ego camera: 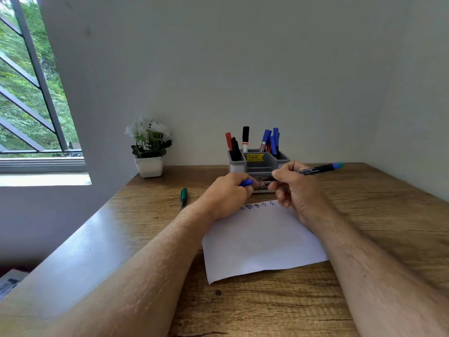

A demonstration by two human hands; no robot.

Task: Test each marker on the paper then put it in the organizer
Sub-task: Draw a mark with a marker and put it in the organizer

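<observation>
Wood-grain surface [364, 239] meets a pale wall, a window [31, 93] at left, a potted plant [149, 147] near it. Paper [260, 239] lies centred, its scribbles too small to read. The organizer [258, 164] stands behind, its front hidden by hands. Left hand [228, 195] grips a blue cap [246, 183]; right hand [296, 188] pinches the marker [318, 168]. A green marker [184, 197] lies left.

Soft daylight came in from the window [31, 93] at the far left, leaving a pale sheen along the near-left edge of the table [80, 251]. Shadows were faint and diffuse. The wide lens bowed straight lines toward the edges. The right hand [295, 188] and its marker [318, 169] were slightly motion-blurred.
</observation>
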